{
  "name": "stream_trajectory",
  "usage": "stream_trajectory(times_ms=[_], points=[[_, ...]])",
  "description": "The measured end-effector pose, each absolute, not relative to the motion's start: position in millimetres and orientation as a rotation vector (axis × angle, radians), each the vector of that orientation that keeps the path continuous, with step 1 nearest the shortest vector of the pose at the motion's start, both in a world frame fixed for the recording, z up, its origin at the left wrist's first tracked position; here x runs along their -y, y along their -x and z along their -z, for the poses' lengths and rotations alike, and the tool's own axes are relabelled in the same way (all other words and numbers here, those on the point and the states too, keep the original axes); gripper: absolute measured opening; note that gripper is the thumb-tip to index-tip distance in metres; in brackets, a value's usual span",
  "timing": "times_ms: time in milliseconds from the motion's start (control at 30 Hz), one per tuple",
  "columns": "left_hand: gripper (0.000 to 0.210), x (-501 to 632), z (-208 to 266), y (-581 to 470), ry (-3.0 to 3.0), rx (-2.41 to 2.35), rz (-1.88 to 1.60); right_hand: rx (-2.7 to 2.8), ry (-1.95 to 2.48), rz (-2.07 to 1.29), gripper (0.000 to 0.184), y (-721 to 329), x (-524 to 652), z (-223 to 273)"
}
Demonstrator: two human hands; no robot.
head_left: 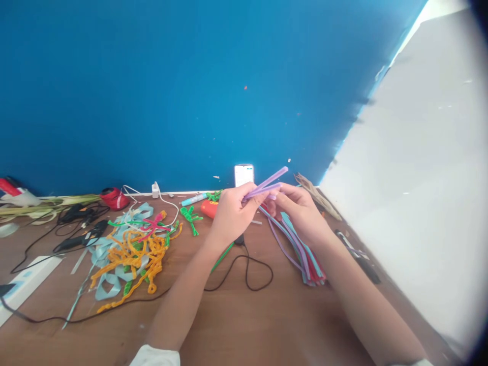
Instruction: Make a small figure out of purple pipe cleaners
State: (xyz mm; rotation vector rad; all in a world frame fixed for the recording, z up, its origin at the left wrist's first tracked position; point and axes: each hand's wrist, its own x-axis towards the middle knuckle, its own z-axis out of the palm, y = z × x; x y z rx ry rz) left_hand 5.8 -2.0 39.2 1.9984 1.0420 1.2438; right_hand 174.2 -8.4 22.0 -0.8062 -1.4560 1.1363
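Both hands are raised above the middle of the table, close together. My left hand is closed on a purple pipe cleaner, which shows as two lengths sticking out to the right from between thumb and fingers. My right hand pinches near the end of the lower length; its fingertips are partly hidden. Below my right hand lies a bundle of pipe cleaners in purple, light blue and red, fanned out on the table. Behind my left hand stands a lit phone, leaning toward the blue wall.
A tangle of orange twisted pipe cleaners and light blue ribbon lies on the left. Near it are a green twisted figure, a marker, a white power strip and black cables. A black pen lies far right.
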Motion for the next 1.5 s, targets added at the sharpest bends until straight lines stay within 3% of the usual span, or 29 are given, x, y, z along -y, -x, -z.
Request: stream_trajectory(times_ms=[233,733,1067,1300,1400,1500], points=[[0.032,2,-42,-1,-2.081,-1.056,-1.210,1.376,0.770,-1.284,0.018,-176,10,-26],[0.030,0,-37,-4,-2.089,-1.104,-1.167,1.496,0.759,-1.228,0.015,-176,10,-26],[0.029,0,-36,-5,-2.185,-1.130,-1.155,1.912,0.854,-0.164,0.012,-177,10,-26],[0.033,-5,-32,-5,-1.991,-1.041,-1.134,2.047,0.744,0.780,0.025,-179,5,-15],[0.036,-6,-31,-5,-1.862,-0.948,-1.164,1.970,0.788,0.619,0.016,-177,4,-11],[0.036,-5,-32,-5,-1.877,-0.954,-1.228,1.806,0.958,-0.002,0.017,-175,4,-14]])
